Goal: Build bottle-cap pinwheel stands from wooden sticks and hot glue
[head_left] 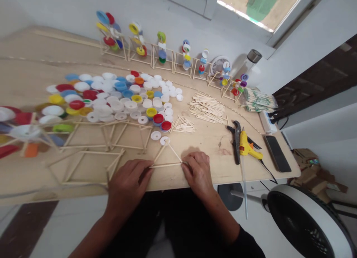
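Near the table's front edge lies a triangle of thin wooden sticks (167, 165), its apex pointing away from me. My left hand (128, 183) pinches its left corner between thumb and forefinger. At the right corner, my right hand (197, 172) is closed in the same kind of pinch. The fingertips partly hide both corners. Just beyond the apex is a white plastic ring (164, 140). Several wooden stick frames (89, 146) stand and lie left of my left hand. Past the triangle lie a small group of short sticks (184, 124) and a bigger pile of sticks (206, 107).
Colourful bottle caps (111, 98) spread over the left and middle. Finished-looking cap wheels on stick stands (161, 51) line the wall. At right are a black cutter (237, 142), a yellow glue gun (248, 148), a phone (276, 153) and a power strip (267, 123). A fan (306, 220) stands below.
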`<state>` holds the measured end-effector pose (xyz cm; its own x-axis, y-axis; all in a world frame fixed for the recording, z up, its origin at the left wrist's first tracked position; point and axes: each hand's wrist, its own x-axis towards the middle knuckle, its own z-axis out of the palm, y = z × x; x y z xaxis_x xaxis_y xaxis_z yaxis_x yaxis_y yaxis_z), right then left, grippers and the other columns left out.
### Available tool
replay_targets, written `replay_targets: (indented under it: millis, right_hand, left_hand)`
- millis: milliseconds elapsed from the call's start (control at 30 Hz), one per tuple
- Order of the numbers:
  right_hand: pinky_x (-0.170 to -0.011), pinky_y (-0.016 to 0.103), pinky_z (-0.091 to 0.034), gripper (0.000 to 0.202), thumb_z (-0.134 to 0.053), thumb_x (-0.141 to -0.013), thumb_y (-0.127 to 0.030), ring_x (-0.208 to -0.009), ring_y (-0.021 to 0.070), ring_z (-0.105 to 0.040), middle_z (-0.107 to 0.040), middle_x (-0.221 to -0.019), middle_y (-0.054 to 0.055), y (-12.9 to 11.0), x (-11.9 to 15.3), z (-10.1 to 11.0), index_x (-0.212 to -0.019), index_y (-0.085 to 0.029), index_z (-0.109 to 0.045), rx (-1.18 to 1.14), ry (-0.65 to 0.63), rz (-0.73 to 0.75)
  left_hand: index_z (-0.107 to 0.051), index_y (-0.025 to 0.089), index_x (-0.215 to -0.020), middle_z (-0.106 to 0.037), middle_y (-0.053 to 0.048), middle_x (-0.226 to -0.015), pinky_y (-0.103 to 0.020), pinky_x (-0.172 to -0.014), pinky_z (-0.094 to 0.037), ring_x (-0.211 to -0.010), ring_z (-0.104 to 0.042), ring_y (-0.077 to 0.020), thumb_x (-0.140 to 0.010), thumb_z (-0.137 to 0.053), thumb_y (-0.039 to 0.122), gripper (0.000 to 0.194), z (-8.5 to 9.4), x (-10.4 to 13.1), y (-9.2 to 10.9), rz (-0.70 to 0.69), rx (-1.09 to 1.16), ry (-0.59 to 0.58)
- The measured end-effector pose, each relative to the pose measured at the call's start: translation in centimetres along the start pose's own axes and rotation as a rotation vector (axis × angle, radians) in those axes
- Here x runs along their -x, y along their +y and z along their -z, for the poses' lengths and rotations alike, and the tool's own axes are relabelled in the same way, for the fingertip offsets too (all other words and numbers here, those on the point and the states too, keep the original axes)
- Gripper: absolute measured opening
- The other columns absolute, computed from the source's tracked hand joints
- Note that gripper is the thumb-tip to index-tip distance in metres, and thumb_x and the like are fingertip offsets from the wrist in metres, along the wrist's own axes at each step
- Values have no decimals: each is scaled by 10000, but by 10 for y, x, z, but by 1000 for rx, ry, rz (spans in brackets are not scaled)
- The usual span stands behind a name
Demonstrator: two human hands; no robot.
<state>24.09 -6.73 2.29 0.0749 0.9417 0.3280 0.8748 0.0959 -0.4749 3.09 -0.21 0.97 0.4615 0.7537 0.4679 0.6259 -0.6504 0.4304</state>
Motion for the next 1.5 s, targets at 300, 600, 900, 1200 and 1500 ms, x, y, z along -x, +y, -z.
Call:
replay_targets:
  millis: [300,600,900,1200,1500]
  right_hand:
    - [-825,375,-374,92,-545,-926,-196,-916,216,-531,-622,-915,56,0,-1,1,-896,-200,-631,-7,6,7]
    - [-839,377,-379,105,-551,-923,-204,-923,213,-529,-624,-924,53,-1,-1,2,-880,-213,-645,1,-10,-13]
    - [-831,372,-375,108,-548,-920,-194,-910,210,-529,-620,-923,55,-2,-2,4,-880,-202,-648,-3,-11,-3]
    - [-837,371,-379,104,-552,-922,-192,-920,209,-533,-630,-930,54,0,-1,1,-884,-210,-647,7,-22,-17]
    - [-832,372,-371,98,-551,-917,-169,-913,211,-531,-626,-928,54,-1,-1,0,-887,-202,-638,-6,-1,-10]
  left_hand:
    - [-619,225,-891,-652,-38,-857,-336,-723,-494,-795,-623,-192,-906,-499,258,125,0,1,-3,-27,-16,-2]
    - [-620,223,-873,-651,-22,-826,-322,-708,-486,-780,-619,-178,-899,-513,255,115,2,-1,0,-31,27,13]
    - [-615,242,-857,-664,-13,-798,-307,-696,-493,-764,-629,-168,-904,-491,276,137,5,-3,0,-1,79,-7]
    - [-617,244,-859,-669,-20,-818,-320,-710,-496,-774,-633,-178,-897,-504,283,126,2,-2,1,20,54,0]
    - [-614,236,-848,-679,-15,-787,-310,-699,-494,-750,-640,-175,-892,-509,279,122,2,-3,0,37,67,17]
